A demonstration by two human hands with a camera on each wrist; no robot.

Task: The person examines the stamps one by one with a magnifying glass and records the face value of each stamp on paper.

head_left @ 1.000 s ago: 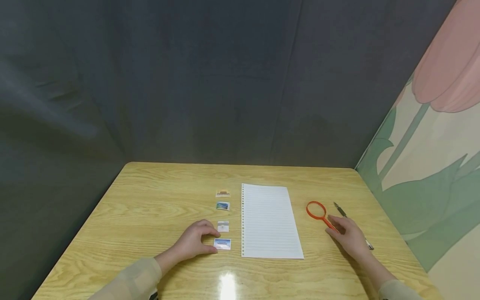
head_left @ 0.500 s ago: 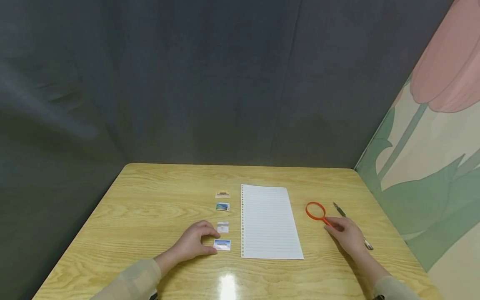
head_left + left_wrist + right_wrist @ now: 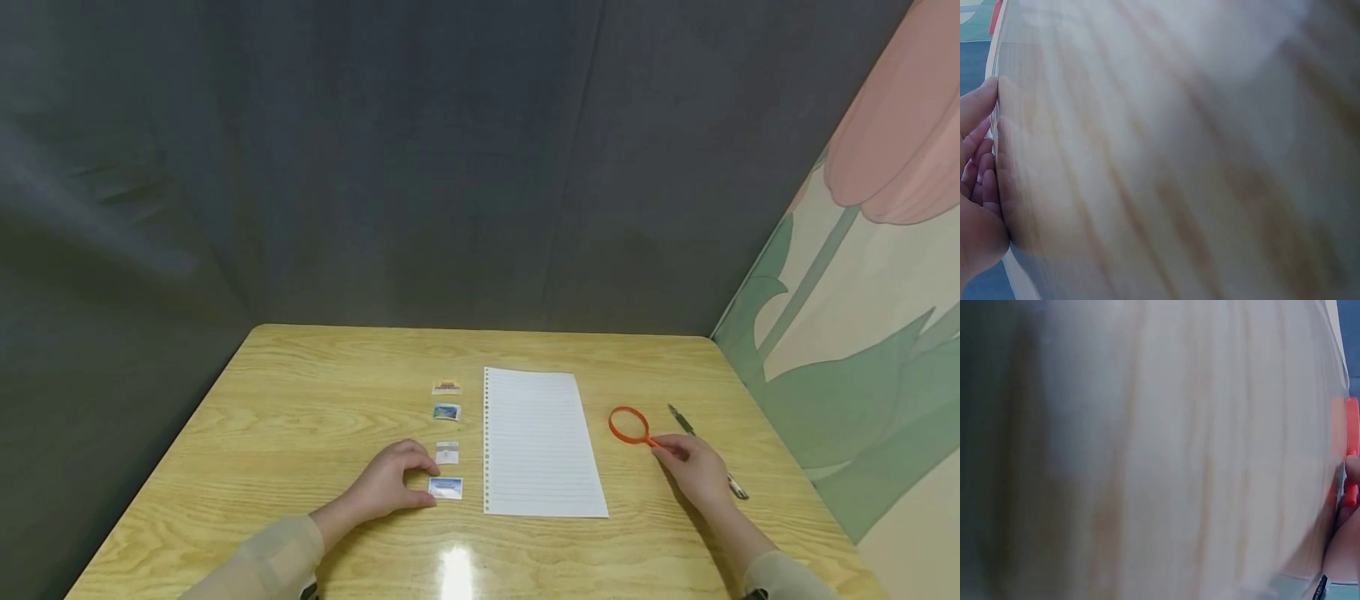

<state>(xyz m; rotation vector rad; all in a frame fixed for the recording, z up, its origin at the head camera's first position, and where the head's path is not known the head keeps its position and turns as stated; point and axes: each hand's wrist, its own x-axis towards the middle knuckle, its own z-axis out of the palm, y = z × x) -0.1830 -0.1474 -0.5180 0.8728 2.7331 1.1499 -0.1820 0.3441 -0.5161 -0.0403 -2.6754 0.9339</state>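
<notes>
Orange-red magnifying glass (image 3: 647,438), white paper (image 3: 542,444) (fine lines), yellow wood-grained table (image 3: 262,433).

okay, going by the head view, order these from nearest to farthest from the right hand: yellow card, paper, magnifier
1. Magnifier: nearest, its handle pinched in the right hand.
2. Paper: next, left of the magnifier.
3. Yellow card: farthest, left of the paper, at the far end of the card column.
</notes>
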